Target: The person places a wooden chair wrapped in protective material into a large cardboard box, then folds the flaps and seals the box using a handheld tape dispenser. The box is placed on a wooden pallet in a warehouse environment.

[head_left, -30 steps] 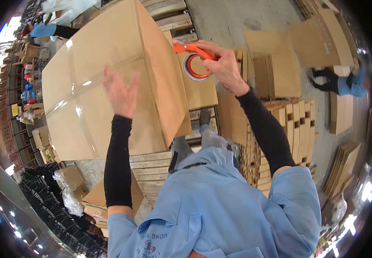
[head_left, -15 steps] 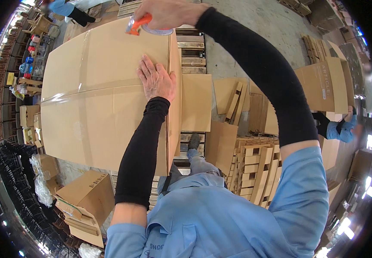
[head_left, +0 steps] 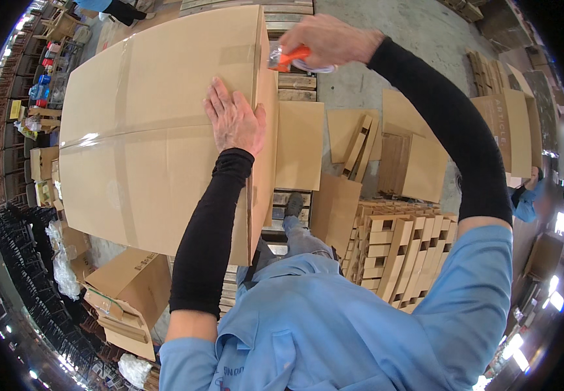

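Note:
A large brown cardboard box (head_left: pixel 158 176) stands in front of me, with strips of clear tape crossing its top. My left hand (head_left: pixel 236 120) lies flat on the top near the right edge, fingers spread, holding nothing. Beyond it, my right hand (head_left: pixel 327 40) is closed round an orange tape dispenser (head_left: pixel 290 60) with a roll of clear tape. The dispenser's head is at the far right edge of the box, against or close to its side; I cannot tell whether it touches.
Wooden pallets (head_left: pixel 296 88) lie under and beside the box. Flat cardboard sheets (head_left: pixel 300 146) and stacked slatted pieces (head_left: pixel 399 251) are at the right. An open carton (head_left: pixel 129 293) stands near left. Other people (head_left: pixel 528 199) are at the far right and far left.
My right hand has moved right with the tape dispenser, from above the box top to beside its right edge, and slightly nearer. The left hand stays flat on the box.

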The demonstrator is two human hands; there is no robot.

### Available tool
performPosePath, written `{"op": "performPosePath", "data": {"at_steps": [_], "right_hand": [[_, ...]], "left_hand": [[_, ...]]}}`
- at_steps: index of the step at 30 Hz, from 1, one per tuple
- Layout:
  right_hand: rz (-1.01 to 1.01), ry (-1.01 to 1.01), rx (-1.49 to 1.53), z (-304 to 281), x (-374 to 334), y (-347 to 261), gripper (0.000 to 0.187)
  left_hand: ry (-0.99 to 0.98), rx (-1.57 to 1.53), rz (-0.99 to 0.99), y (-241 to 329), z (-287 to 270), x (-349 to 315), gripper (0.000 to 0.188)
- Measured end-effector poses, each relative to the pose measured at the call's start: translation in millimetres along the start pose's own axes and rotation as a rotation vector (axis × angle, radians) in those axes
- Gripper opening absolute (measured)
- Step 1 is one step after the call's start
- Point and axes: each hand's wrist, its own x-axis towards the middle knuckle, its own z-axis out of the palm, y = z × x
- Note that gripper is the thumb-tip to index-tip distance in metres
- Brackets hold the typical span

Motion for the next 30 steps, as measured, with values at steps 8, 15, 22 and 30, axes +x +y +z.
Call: {"op": "performPosePath", "data": {"at_steps": [8, 15, 22, 30], "right_hand": [[0.005, 0.238, 0.065, 58, -43, -3, 0.034], [0.05, 0.22, 0.031, 87, -40, -2, 0.035], [0.233, 0.165, -0.399, 114, 47, -31, 0.012], [0.866, 0.239, 0.724, 205, -159, -91, 0.028]], "left_hand": [[-0.107, 0.355, 0.621, 11, -22, 38, 0.057], [-0.476, 0.701, 0.804, 32, -35, 90, 0.1], [-0.658, 0.912, 0.856, 35, -3, 99, 0.118], [-1.123, 0.852, 0.74, 61, 27, 96, 0.12]]}}
